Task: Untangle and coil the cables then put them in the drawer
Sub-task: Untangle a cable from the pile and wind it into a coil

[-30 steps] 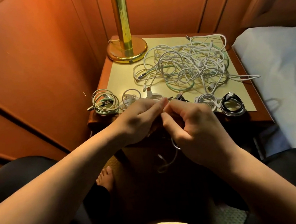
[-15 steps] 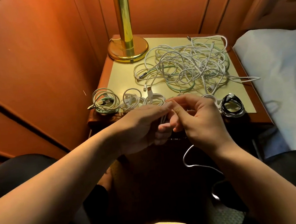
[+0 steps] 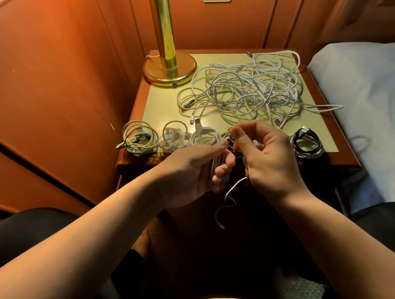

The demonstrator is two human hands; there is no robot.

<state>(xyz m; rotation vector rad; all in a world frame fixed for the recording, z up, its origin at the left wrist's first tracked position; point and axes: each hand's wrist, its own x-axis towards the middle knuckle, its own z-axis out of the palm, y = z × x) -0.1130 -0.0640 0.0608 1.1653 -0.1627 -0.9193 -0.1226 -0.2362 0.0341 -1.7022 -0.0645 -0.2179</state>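
A big tangle of white and pale green cables (image 3: 246, 90) covers the back of the nightstand top (image 3: 162, 104). Along its front edge lie coiled cables: a white-green coil (image 3: 139, 139), two small white coils (image 3: 174, 137) (image 3: 203, 135), and a black coil (image 3: 306, 142). In front of the nightstand my left hand (image 3: 189, 174) grips a bundle of white cable loops (image 3: 215, 169). My right hand (image 3: 265, 159) pinches the same cable near my left fingertips. Its loose end (image 3: 226, 202) dangles below my hands. No drawer shows.
A brass lamp base (image 3: 170, 70) stands at the nightstand's back left corner. Wood panel walls close in on the left and behind. A white bed (image 3: 377, 106) lies to the right. My dark-clothed knees sit at both lower sides.
My hands have lifted slightly toward the nightstand edge, winding more cable. The dangling tail has grown shorter and now swings below my right palm.
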